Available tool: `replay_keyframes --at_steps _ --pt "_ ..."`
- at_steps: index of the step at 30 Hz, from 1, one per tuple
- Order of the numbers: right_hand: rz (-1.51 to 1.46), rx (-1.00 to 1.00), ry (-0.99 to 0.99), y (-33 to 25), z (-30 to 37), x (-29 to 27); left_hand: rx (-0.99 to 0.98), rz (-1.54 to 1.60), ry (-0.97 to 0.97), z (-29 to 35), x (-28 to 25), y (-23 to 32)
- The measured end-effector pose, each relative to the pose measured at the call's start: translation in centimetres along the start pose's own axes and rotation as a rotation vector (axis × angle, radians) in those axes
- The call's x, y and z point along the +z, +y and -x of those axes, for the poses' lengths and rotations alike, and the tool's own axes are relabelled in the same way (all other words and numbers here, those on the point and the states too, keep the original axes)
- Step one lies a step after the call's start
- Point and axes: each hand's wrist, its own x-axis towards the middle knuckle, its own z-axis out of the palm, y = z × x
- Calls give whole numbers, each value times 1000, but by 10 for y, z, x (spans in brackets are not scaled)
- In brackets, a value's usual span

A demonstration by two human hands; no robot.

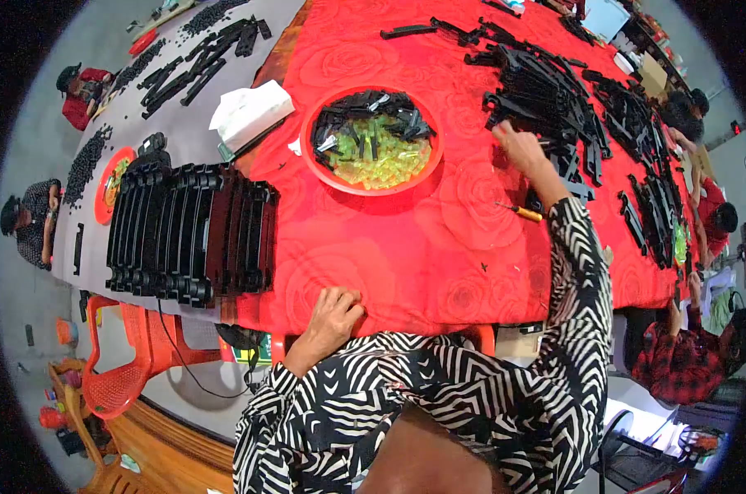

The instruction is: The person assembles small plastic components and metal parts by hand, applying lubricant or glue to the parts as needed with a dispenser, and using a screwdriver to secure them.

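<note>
My right hand [521,150] reaches forward to the near left edge of a large pile of black plastic strips [542,86]. Its fingers look slightly apart, and I see nothing held in them. Close to the table's front edge, my left hand [332,319] rests on the red cloth with its fingers curled in and nothing visible in them. A screwdriver [521,212] with a yellow-orange handle lies below my right hand. Between and beyond my hands stands a round red basin [310,156] with yellow-green translucent pieces [381,169] and black parts [348,111] in it.
At the left stands a row of long black plastic frames [192,235]. A tissue pack [252,114] lies behind them. More black strips [653,206] cover the right side. A red chair [134,362] is at the lower left. Other people sit along both sides.
</note>
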Motion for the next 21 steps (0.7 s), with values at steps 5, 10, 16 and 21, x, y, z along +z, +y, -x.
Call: replay_keyframes --at_steps 5,10,16,21 --pt "100 -36 51 10 -2 62 -57 -36 28 15 5 4" --pt "180 -144 -143 18 15 60 -189 -52 193 38 -10 7" --pt "202 -190 -4 13 24 75 -178 -87 -35 62 -37 7" --pt "6 -59 119 -11 14 -4 -104 -174 -111 74 -43 3"
